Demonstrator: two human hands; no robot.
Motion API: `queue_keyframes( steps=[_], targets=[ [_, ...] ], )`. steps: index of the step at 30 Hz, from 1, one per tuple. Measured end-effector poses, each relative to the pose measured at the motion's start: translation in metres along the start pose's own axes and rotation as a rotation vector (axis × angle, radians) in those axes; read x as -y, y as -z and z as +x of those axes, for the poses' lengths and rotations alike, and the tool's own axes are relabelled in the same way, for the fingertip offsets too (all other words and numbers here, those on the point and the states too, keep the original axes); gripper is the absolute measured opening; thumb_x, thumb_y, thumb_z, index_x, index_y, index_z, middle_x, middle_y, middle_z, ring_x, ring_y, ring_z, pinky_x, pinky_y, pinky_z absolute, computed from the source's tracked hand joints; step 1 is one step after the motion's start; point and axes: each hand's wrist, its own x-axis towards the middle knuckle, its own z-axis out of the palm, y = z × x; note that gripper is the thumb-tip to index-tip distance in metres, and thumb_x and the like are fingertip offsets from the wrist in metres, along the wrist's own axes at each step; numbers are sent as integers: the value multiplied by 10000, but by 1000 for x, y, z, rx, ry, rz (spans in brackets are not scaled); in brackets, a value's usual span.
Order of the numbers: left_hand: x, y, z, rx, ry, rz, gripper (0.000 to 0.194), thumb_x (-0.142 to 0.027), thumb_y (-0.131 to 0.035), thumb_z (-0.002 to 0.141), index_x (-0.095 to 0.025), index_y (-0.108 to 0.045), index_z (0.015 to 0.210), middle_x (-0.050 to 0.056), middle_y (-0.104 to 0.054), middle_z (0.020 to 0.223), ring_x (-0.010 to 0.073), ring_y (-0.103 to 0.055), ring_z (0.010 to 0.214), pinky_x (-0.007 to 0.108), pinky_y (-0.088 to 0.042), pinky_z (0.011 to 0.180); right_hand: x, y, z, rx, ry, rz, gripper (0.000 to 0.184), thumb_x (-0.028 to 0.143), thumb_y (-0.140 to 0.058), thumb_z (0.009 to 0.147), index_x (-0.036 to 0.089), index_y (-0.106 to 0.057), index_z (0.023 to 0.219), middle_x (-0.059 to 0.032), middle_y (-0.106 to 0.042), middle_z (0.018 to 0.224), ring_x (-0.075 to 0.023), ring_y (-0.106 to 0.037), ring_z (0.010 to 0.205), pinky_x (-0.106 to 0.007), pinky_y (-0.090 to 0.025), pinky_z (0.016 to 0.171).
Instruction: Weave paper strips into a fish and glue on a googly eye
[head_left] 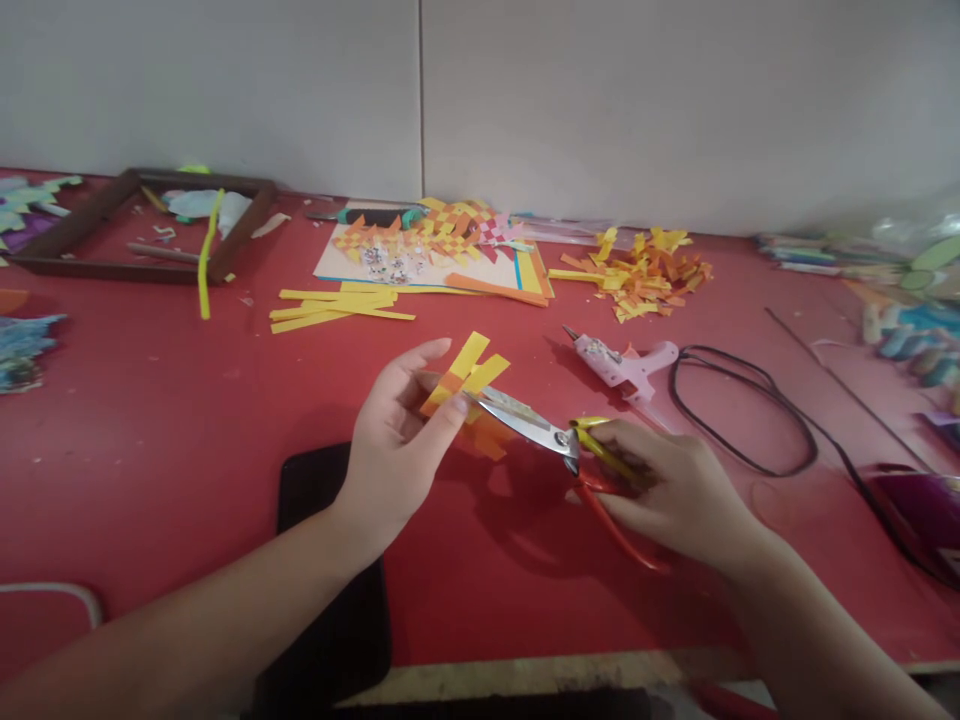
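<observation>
My left hand (401, 440) pinches a small woven piece of yellow and orange paper strips (463, 375) above the red table (150, 420). My right hand (675, 490) grips the red and yellow handles of a pair of scissors (559, 440). The metal blades point left and their tips meet the paper strips at my left fingers.
A pink glue gun (626, 362) with a looped black cord (750, 420) lies right of centre. Loose yellow strips (334, 305), a woven paper mat (442, 240) and a pile of offcuts (637, 270) lie further back. A brown wooden frame (142, 225) sits far left. A black phone (330, 580) lies under my left arm.
</observation>
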Motion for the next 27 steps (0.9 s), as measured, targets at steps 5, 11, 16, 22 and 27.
queue_keyframes(
  steps=[5,11,16,22,27],
  targets=[
    [-1,0,-1,-17,71,-72,349,-279,-768,817,-288,-660,1148,16,-672,1059,135,-664,912,240,-569,817,1,0,0,26,-39,11,221,398,-671,830,197,-586,862,73,-347,578,-85,-283,495,-219,-295,448],
    [-1,1,0,-10,17,-12,320,-266,-767,821,-293,-673,1126,7,-660,968,144,-656,915,244,-562,834,-2,-3,-1,-61,-62,-84,248,417,-683,806,221,-598,931,65,-436,549,-90,-352,452,-233,-329,454],
    [0,1,-1,-5,21,-35,290,-263,-761,832,-284,-674,1108,6,-668,950,140,-660,920,232,-560,825,-7,-6,-3,-111,-35,-181,231,389,-711,786,227,-576,880,60,-475,553,-92,-397,445,-230,-333,453],
    [-1,1,-2,12,11,-38,268,-251,-755,840,-321,-689,1090,-14,-677,985,115,-660,935,190,-552,815,-6,-5,-2,-151,20,-221,175,348,-656,814,229,-563,902,51,-501,553,-100,-422,432,-233,-336,449],
    [1,2,-1,-47,4,-5,285,-248,-806,783,-326,-717,1042,-16,-683,1050,116,-639,1006,164,-541,831,-6,-4,-2,-199,-3,-247,161,323,-649,763,241,-579,883,22,-543,571,-134,-485,453,-261,-327,466]
  ],
)
